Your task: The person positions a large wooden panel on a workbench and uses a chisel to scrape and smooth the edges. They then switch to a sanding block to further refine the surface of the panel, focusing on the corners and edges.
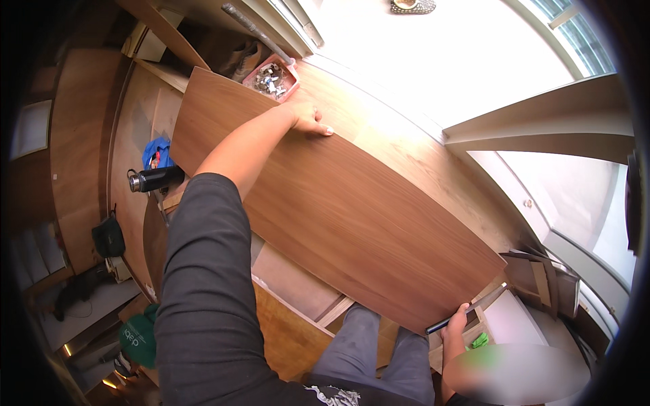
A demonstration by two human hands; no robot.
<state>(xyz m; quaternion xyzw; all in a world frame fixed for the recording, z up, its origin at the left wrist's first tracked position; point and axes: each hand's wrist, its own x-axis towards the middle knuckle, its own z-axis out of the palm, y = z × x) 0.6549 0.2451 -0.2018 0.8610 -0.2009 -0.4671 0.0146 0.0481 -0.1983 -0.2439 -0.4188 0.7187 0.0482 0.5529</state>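
Observation:
A long brown wood-grain panel [352, 210] lies slantwise before me, from the upper left to the lower right. At its far edge my left hand [308, 120] is closed, thumb on the top face and fingers bent at the edge. My right hand [455, 323], at the panel's near right end, is closed round a long, narrow, flat metal tool with a black handle, like a hand file [484, 296]. The tool lies along the panel's short end edge. Part of the right hand's grip is hidden.
A red dustpan [288, 91] full of debris sits beyond the panel, its grey handle leaning on a frame. Left are a black bottle [152, 178], a blue bag [157, 150] and a green cap [139, 338]. Board offcuts [542, 281] stand right, near a green cloth [479, 340].

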